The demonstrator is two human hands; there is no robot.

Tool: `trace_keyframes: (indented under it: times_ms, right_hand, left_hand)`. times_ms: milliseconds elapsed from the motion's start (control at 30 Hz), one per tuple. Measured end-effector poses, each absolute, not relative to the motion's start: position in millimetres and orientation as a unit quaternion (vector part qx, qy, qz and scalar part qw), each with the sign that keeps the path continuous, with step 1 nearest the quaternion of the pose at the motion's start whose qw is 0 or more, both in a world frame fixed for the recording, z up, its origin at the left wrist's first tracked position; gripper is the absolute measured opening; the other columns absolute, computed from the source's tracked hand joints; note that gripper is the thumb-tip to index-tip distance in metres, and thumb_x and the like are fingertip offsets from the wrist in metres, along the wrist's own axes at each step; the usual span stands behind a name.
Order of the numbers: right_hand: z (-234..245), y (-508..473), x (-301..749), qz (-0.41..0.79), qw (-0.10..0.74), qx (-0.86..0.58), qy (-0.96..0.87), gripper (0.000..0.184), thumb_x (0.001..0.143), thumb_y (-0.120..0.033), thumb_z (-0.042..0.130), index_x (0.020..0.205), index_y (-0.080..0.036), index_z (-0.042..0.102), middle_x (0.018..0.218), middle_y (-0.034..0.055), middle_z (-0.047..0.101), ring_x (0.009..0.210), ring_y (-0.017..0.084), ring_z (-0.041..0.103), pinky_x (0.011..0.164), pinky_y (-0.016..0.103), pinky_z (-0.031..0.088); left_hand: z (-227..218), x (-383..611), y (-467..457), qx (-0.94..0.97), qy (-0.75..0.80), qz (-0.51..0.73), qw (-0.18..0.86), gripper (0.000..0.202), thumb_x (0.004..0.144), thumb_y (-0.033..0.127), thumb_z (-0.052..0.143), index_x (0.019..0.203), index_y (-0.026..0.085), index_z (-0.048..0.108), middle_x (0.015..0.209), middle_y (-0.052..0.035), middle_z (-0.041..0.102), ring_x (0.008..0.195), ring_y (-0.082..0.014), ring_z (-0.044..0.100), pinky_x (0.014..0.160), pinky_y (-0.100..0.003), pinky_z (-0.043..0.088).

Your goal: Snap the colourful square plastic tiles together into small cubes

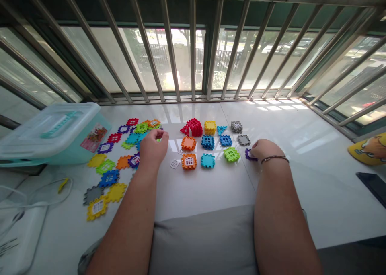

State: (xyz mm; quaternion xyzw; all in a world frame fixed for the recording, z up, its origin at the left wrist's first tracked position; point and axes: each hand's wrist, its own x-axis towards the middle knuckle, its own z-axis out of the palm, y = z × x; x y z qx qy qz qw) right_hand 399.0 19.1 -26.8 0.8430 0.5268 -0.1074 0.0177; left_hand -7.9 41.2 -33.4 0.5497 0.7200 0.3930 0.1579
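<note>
Over the right edge of the loose pile is my left hand (154, 144), its fingers curled together; what they hold, if anything, is hidden. Green interlocking tiles (141, 128) and light-blue tiles (132, 138) lie beside it. My right hand (267, 149) is closed at a purple interlocking tile (250, 154) on the white surface, its fingertips partly hidden. Close by are a grey tile (244, 140) and a green stack (231, 154). Between the hands stand sorted stacks: red (194, 127), yellow (210, 127), orange (189, 161), blue (208, 142) and turquoise (208, 161).
A lidded turquoise storage box (72, 146) stands at the left, near a white cable (39, 205). White window inserts (174, 163) lie near the orange stacks. At the right are a yellow object (368, 148) and a dark phone-like slab (372, 186). Metal bars (193, 50) line the back.
</note>
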Motion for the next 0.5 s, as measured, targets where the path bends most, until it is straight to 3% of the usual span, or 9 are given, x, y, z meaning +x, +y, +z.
trace_keyframes:
  times_ms: [167, 333, 433, 500]
  right_hand:
    - [-22, 17, 401, -0.156, 0.094, 0.85, 0.495, 0.013, 0.081, -0.026, 0.074, 0.086, -0.02, 0.085, 0.085, 0.0169, 0.081, 0.084, 0.033, 0.08, 0.076, 0.042, 0.059]
    - [-15, 13, 397, -0.18, 0.116, 0.853, 0.476, 0.02, 0.087, -0.028, 0.068, 0.092, -0.019, 0.085, 0.088, 0.0199, 0.081, 0.088, 0.037, 0.081, 0.078, 0.046, 0.06]
    - [-3, 10, 391, -0.167, 0.11, 0.855, 0.479, 0.027, 0.092, -0.035, 0.063, 0.096, -0.019, 0.084, 0.099, 0.0224, 0.082, 0.098, 0.039, 0.08, 0.081, 0.048, 0.06]
    - [8, 9, 380, -0.137, 0.089, 0.857, 0.489, 0.035, 0.099, -0.04, 0.056, 0.1, -0.017, 0.082, 0.107, 0.026, 0.081, 0.104, 0.042, 0.078, 0.082, 0.049, 0.058]
  left_hand:
    - [-35, -9, 42, 0.547, 0.719, 0.394, 0.168, 0.02, 0.093, 0.042, 0.066, 0.09, 0.024, 0.074, 0.095, -0.0056, 0.082, 0.091, -0.0256, 0.075, 0.093, -0.036, 0.058]
    - [-34, -13, 42, 0.557, 0.72, 0.378, 0.167, 0.022, 0.096, 0.042, 0.063, 0.095, 0.024, 0.075, 0.102, -0.0074, 0.083, 0.099, -0.0271, 0.077, 0.098, -0.038, 0.059]
    - [-34, -14, 39, 0.587, 0.723, 0.345, 0.117, 0.02, 0.097, 0.04, 0.064, 0.101, 0.024, 0.076, 0.118, -0.0137, 0.081, 0.121, -0.0341, 0.074, 0.113, -0.048, 0.056]
    - [-35, -14, 35, 0.58, 0.751, 0.307, 0.066, 0.025, 0.096, 0.039, 0.067, 0.112, 0.023, 0.076, 0.135, -0.0217, 0.075, 0.141, -0.0428, 0.064, 0.123, -0.061, 0.048]
